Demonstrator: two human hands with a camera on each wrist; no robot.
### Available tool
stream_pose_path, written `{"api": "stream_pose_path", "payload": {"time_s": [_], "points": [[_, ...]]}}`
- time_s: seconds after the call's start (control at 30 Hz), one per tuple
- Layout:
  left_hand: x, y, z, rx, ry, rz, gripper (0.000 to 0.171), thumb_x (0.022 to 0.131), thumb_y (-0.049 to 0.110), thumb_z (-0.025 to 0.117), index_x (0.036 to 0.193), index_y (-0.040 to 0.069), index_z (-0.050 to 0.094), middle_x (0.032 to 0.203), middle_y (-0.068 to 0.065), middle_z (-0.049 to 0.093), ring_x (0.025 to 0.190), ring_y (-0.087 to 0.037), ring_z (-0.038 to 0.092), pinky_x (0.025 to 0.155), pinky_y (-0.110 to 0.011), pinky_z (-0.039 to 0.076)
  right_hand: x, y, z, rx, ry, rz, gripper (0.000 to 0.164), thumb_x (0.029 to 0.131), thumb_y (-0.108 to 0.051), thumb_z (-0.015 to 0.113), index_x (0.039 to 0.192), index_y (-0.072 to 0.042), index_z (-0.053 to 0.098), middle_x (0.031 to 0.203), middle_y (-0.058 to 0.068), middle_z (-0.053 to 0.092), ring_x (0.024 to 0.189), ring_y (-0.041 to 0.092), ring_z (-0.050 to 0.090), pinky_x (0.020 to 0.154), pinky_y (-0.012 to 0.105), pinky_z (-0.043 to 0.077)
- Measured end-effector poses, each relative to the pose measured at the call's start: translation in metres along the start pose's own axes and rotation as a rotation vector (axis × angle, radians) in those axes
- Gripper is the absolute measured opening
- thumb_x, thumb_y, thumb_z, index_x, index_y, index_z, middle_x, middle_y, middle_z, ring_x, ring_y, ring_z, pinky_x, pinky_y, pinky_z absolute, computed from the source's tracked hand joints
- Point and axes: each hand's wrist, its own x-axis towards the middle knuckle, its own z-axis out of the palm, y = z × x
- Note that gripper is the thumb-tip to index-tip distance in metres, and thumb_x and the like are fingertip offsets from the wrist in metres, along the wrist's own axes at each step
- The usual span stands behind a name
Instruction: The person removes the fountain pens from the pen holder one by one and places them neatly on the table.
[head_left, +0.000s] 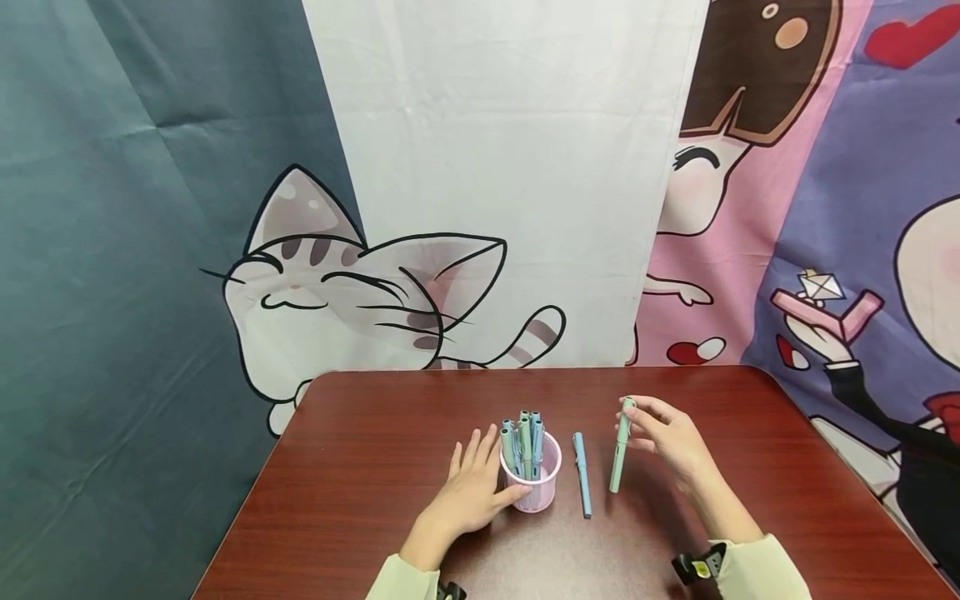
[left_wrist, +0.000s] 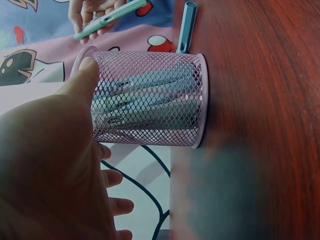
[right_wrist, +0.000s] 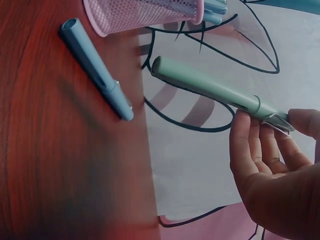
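A pink mesh pen holder [head_left: 546,492] stands upright on the table with several blue and green pens [head_left: 525,446] in it. My left hand [head_left: 472,492] rests against its left side, fingers spread and straight, the thumb lying along the near rim. In the left wrist view the thumb [left_wrist: 86,80] touches the holder's rim. My right hand [head_left: 671,437] pinches a green pen [head_left: 620,450] by its clip end between thumb and fingertips, its other end pointing down. Between the holder and that pen, a blue pen [head_left: 582,475] lies on the table.
The reddish-brown wooden table [head_left: 360,467] has its far edge against a hanging cloth backdrop [head_left: 495,167] with cartoon figures. Dark wrist devices [head_left: 701,567] sit at the cuffs of pale green sleeves [head_left: 765,571].
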Motion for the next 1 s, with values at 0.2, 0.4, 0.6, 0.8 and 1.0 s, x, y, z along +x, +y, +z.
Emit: {"api": "stream_pose_path", "payload": {"time_s": [0.2, 0.4, 0.6, 0.8, 1.0], "points": [[0.001, 0.000, 0.000, -0.004, 0.005, 0.005, 0.097, 0.094, 0.067, 0.055, 0.159, 0.001, 0.026, 0.167, -0.017, 0.020, 0.154, -0.040, 0.016, 0.121, -0.064, 0.012, -0.001, 0.004, -0.004, -0.029, -0.018, 0.028, 0.027, 0.100, -0.027, 0.066, 0.122, -0.011, 0.068, 0.096, -0.004, 0.074, 0.092, 0.022, 0.074, 0.079, 0.034, 0.062], [0.002, 0.000, 0.000, 0.002, 0.023, 0.025, 0.098, 0.092, 0.067, 0.057, 0.158, 0.001, 0.028, 0.167, -0.015, 0.021, 0.154, -0.038, 0.016, 0.121, -0.063, 0.012, -0.002, 0.007, -0.007, -0.060, -0.024, 0.062, 0.032, 0.100, -0.030, 0.066, 0.125, -0.009, 0.066, 0.098, -0.004, 0.073, 0.091, 0.019, 0.073, 0.080, 0.035, 0.062], [0.005, -0.001, 0.002, 0.014, 0.030, 0.012, 0.098, 0.090, 0.071, 0.057, 0.157, 0.003, 0.033, 0.169, -0.011, 0.019, 0.155, -0.036, 0.013, 0.122, -0.062, 0.011, 0.001, 0.012, -0.012, -0.048, -0.034, 0.095, 0.028, 0.100, -0.027, 0.066, 0.121, -0.008, 0.067, 0.095, -0.001, 0.074, 0.088, 0.019, 0.072, 0.079, 0.034, 0.061], [0.006, -0.001, 0.004, 0.023, 0.035, 0.003, 0.102, 0.088, 0.072, 0.059, 0.158, 0.003, 0.032, 0.168, -0.012, 0.019, 0.155, -0.038, 0.014, 0.122, -0.062, 0.012, 0.004, 0.020, -0.016, -0.020, -0.081, 0.130, 0.020, 0.100, -0.020, 0.066, 0.116, -0.010, 0.068, 0.095, 0.002, 0.071, 0.084, 0.019, 0.070, 0.078, 0.038, 0.062], [0.007, 0.000, 0.007, 0.029, 0.052, 0.009, 0.103, 0.087, 0.073, 0.060, 0.157, 0.002, 0.034, 0.168, -0.013, 0.021, 0.154, -0.040, 0.016, 0.121, -0.063, 0.014, 0.009, 0.030, -0.018, -0.037, -0.093, 0.163, 0.029, 0.099, -0.019, 0.067, 0.122, -0.002, 0.065, 0.096, 0.003, 0.071, 0.082, 0.018, 0.071, 0.077, 0.040, 0.062]]}}
